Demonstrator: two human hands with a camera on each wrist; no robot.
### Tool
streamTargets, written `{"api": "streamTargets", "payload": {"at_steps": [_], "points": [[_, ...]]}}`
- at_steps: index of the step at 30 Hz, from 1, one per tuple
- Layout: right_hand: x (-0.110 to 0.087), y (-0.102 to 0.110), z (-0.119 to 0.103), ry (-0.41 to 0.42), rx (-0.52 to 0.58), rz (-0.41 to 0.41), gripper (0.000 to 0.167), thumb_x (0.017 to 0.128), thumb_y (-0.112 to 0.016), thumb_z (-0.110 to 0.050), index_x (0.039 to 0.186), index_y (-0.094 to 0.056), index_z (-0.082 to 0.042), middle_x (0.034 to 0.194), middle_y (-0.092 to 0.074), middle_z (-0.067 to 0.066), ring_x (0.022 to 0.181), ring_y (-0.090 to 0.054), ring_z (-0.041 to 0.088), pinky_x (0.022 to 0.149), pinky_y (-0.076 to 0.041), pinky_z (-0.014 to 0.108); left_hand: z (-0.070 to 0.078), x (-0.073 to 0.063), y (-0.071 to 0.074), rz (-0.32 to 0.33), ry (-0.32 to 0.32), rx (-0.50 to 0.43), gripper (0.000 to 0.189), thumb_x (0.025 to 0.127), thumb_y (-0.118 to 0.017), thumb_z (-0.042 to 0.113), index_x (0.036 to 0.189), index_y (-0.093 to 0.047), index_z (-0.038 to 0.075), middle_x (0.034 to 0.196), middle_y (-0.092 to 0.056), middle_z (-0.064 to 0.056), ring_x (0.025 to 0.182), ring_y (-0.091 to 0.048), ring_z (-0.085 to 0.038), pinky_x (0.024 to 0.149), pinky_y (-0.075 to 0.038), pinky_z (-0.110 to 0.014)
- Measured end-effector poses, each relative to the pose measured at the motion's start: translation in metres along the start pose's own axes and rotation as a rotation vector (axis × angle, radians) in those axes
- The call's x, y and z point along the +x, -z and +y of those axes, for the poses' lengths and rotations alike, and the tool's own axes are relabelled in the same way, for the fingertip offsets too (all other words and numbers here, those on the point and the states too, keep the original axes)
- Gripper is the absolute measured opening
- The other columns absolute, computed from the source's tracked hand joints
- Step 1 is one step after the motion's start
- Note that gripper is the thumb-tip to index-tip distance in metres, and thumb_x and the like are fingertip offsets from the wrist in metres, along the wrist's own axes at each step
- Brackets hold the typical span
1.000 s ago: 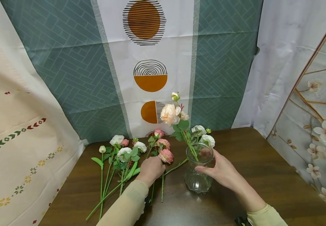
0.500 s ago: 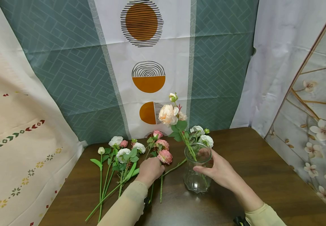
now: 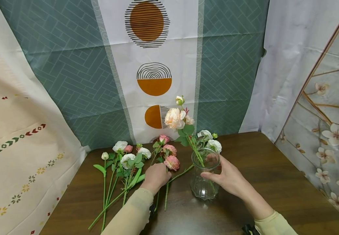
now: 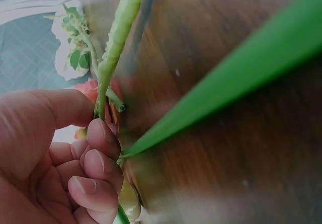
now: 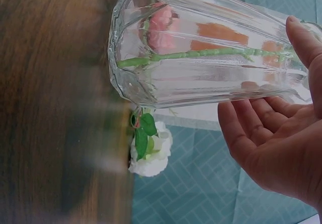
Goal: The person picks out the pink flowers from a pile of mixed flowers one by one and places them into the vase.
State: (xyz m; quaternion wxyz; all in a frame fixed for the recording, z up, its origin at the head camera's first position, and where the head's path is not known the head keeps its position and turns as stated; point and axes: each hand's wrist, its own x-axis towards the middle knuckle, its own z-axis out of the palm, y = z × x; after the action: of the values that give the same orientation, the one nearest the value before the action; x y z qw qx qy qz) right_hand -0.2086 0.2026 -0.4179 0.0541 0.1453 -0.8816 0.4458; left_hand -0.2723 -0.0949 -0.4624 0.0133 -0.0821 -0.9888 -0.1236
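My left hand [image 3: 157, 176] pinches the stem [image 4: 114, 48] of a pink artificial flower [image 3: 171, 162] between thumb and forefinger, just below the bloom. In the left wrist view the other fingers are curled. My right hand [image 3: 231, 178] grips a clear ribbed glass vase [image 3: 203, 189] round its neck, with the thumb on the near side. The vase stands upright on the table. A peach rose [image 3: 174, 118] with a bud leans left out of its mouth. In the right wrist view, a green stem [image 5: 196, 53] shows through the glass.
White flowers [image 3: 128, 160] and a white tulip bud [image 3: 105, 156] lie on the dark wooden table [image 3: 275, 182] left of my left hand. Another white flower [image 3: 214, 146] lies behind the vase. Patterned cloth [image 3: 228, 71] hangs behind the table.
The lower end of the pink flower's stem has swung slightly left. Both hands keep their holds, and the vase stays in place; the head view has shifted a little.
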Motion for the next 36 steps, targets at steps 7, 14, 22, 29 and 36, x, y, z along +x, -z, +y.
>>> {"api": "streamTargets", "payload": {"at_steps": [7,14,22,29,36], "points": [[0.0,0.0,0.0,0.001,-0.008,0.007,0.066,0.094,-0.09,-0.047,0.144,-0.062,-0.013,0.139,-0.069,0.003,0.13,-0.064,0.029,0.109,-0.05,0.057,-0.001,-0.002,-0.001,0.02,-0.01,0.008,0.05,0.101,-0.077,0.023,0.058,-0.052,0.017,0.055,-0.047,0.0,0.05,-0.041,-0.018,0.05,-0.036,-0.037],[0.0,0.0,0.001,0.002,-0.005,0.005,0.064,0.094,-0.089,-0.048,0.143,-0.062,-0.017,0.14,-0.068,0.003,0.132,-0.064,0.029,0.111,-0.049,0.057,-0.003,-0.002,-0.001,0.059,-0.059,-0.034,0.053,0.1,-0.076,0.019,0.055,-0.049,0.017,0.052,-0.044,0.001,0.047,-0.041,-0.017,0.048,-0.036,-0.036],[-0.001,0.0,-0.001,-0.002,0.002,-0.004,0.065,0.095,-0.088,-0.049,0.144,-0.062,-0.016,0.142,-0.067,0.004,0.134,-0.063,0.031,0.111,-0.05,0.058,-0.002,-0.004,0.003,0.069,-0.066,-0.054,0.049,0.1,-0.075,0.017,0.057,-0.051,0.016,0.052,-0.046,0.002,0.047,-0.043,-0.017,0.048,-0.037,-0.036],[-0.001,0.0,-0.002,-0.016,0.014,-0.01,0.065,0.095,-0.088,-0.048,0.145,-0.062,-0.015,0.142,-0.067,0.004,0.134,-0.063,0.031,0.111,-0.049,0.058,-0.003,-0.001,0.002,0.081,-0.066,-0.056,0.052,0.1,-0.074,0.019,0.055,-0.048,0.018,0.051,-0.041,0.005,0.046,-0.04,-0.015,0.048,-0.032,-0.033],[-0.001,0.0,-0.002,-0.016,0.011,-0.006,0.065,0.095,-0.088,-0.049,0.144,-0.062,-0.015,0.141,-0.068,0.003,0.131,-0.064,0.03,0.107,-0.05,0.056,-0.008,0.001,0.004,0.119,-0.089,-0.114,0.055,0.1,-0.071,0.017,0.053,-0.042,0.019,0.049,-0.031,0.009,0.044,-0.031,-0.011,0.047,-0.026,-0.031]]}}
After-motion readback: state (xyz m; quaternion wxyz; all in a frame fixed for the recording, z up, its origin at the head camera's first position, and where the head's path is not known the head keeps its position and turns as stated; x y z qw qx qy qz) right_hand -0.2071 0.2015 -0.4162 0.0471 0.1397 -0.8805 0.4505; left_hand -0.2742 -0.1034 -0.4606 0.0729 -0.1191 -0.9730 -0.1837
